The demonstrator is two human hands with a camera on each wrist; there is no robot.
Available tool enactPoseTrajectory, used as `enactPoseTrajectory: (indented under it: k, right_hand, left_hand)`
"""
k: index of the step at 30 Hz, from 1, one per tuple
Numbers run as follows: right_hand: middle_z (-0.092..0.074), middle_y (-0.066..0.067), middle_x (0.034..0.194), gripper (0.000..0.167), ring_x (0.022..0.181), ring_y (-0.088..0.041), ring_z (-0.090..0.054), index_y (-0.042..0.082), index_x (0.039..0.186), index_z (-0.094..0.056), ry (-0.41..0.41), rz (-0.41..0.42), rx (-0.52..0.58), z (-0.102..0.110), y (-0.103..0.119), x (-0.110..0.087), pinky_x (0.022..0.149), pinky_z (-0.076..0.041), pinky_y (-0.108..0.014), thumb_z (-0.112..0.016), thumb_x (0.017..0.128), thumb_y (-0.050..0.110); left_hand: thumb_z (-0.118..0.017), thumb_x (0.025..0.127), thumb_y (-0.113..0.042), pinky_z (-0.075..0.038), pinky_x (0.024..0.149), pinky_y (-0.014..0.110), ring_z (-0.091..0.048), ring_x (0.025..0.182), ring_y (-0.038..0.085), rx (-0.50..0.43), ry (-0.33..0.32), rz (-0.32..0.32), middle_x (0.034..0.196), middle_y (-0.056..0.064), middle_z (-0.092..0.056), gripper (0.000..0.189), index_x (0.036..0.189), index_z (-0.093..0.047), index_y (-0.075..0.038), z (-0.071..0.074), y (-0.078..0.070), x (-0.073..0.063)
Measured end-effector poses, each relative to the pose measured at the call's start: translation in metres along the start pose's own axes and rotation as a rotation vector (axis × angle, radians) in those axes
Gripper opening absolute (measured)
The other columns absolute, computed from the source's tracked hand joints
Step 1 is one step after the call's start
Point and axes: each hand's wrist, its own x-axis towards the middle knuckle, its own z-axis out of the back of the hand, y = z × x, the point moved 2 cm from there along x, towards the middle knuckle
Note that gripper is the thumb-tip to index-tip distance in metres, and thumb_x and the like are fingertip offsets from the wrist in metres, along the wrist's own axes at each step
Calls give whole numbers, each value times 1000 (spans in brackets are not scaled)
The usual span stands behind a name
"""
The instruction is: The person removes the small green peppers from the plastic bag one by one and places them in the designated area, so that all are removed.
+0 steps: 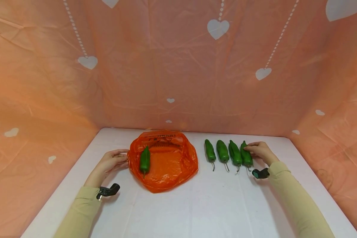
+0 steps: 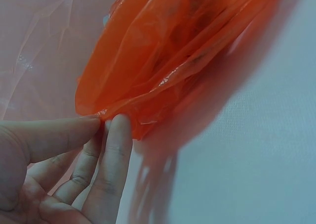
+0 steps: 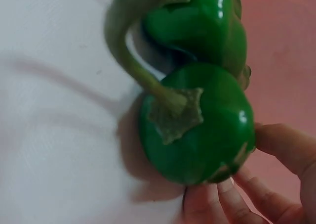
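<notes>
My left hand (image 1: 111, 162) pinches the left rim of an orange-red plastic bag (image 1: 166, 167), which lies spread open on the table. The left wrist view shows the fingers (image 2: 113, 155) meeting at the thin bag edge (image 2: 143, 100). Inside the bag, toward its left side, rests one green pepper (image 1: 144, 161). Over on the right, my right hand (image 1: 260, 151) grips the rightmost pepper (image 1: 246, 155) of a row. Close up in the right wrist view, that pepper (image 3: 217, 150) points its stem at the camera, with fingers (image 3: 281, 145) against its side.
Left of the gripped pepper lie three more green peppers (image 1: 222, 151), stems toward me; the nearest one almost touches it. White cloth covers the table (image 1: 178, 211). Orange sheets with hearts (image 1: 178, 82) enclose the back and sides.
</notes>
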Motion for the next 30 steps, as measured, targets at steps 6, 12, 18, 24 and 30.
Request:
enactPoseTrajectory:
  k: [6,12,18,24,30]
  right_hand:
    - [-50,-26,125,55,96,-20,-57,-15,131,-43,12,-25,-4,0,0,-1,86,-53,-35,-59,95,24]
    - [-56,-22,117,55,90,-15,-59,-16,133,-39,27,-22,28,3,2,-2,85,-54,-34,-54,98,23]
    - [-48,-33,129,58,98,-22,-62,-17,135,-36,33,16,45,10,6,-6,90,-52,-37,-49,100,27]
    - [-42,-34,136,60,107,-24,-60,-17,137,-34,41,68,76,20,10,-9,97,-47,-41,-46,101,30]
    - [-34,-34,141,64,126,-38,-43,-16,141,-27,75,127,149,24,25,-14,102,-42,-40,-43,102,33]
  left_hand:
    - [-52,96,1,-53,86,41,-68,85,19,2,-8,13,98,9,-66,48,137,-34,16,0,-2,0]
    - [-52,96,1,-53,86,41,-68,85,19,7,-23,26,96,8,-67,46,137,-35,15,0,-4,0]
    - [-53,97,-2,-53,86,41,-68,85,18,-5,-20,23,99,7,-68,46,136,-36,15,0,-3,-1]
    - [-55,96,-4,-52,88,41,-68,87,19,13,-25,28,100,8,-67,47,136,-37,13,-2,-3,-2]
    - [-55,97,-5,-53,88,41,-67,87,20,17,-31,35,104,10,-66,48,137,-37,12,-1,-4,-3]
